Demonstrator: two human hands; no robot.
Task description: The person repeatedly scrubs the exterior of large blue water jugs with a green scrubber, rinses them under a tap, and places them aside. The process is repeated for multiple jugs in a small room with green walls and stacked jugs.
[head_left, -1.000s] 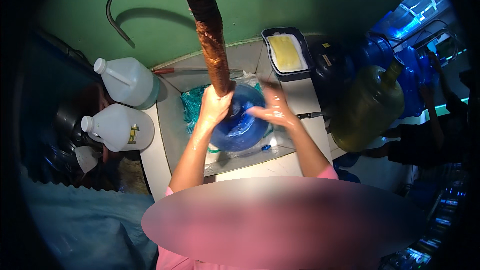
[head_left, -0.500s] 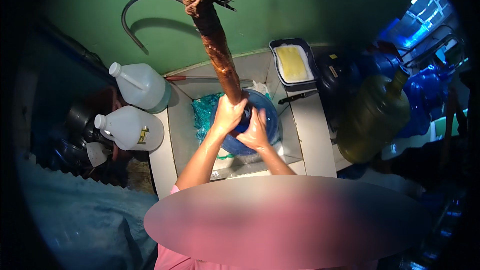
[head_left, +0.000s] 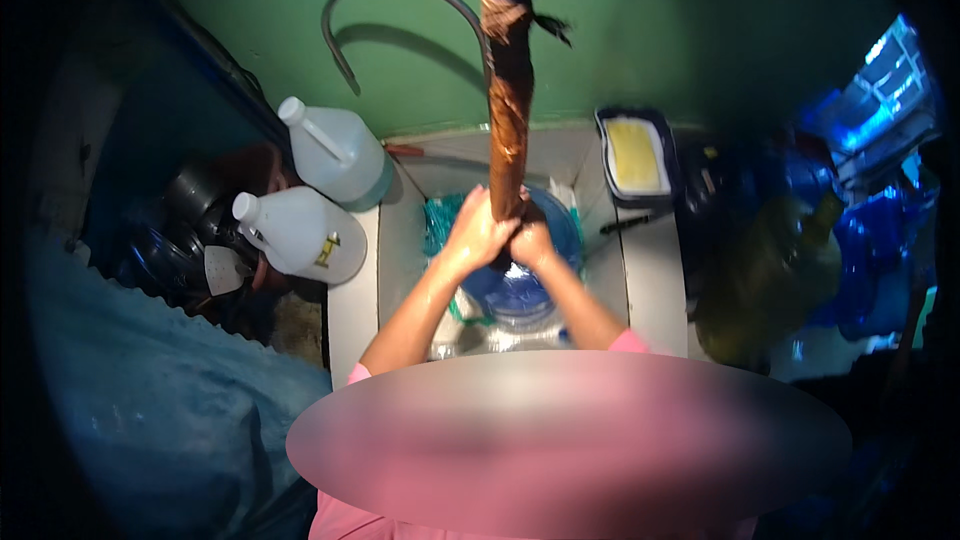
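A long pole with a blue upper section and a glossy brown-wrapped lower shaft [head_left: 511, 135] is standing nearly upright. Its lower end is meeting the hands above a round, translucent blue plastic vessel [head_left: 508, 292], which is resting inside a grey, straight-walled sink [head_left: 605, 265]. The left hand [head_left: 482, 232] is gripping the shaft's lower end, its fingers curling together around it. The right hand [head_left: 536, 235] is lying just beside it; its fingers are partly hidden, so their closure cannot be told.

Handling: the pole is probably behaving as stiff and top-heavy, and its sheen is suggesting a slippery surface. A full wrap on the brown shaft is offering the surest hold. The vessel is likely acting as slick and slightly flexible; its rounded wall is giving little purchase, and its weight is remaining uncertain.
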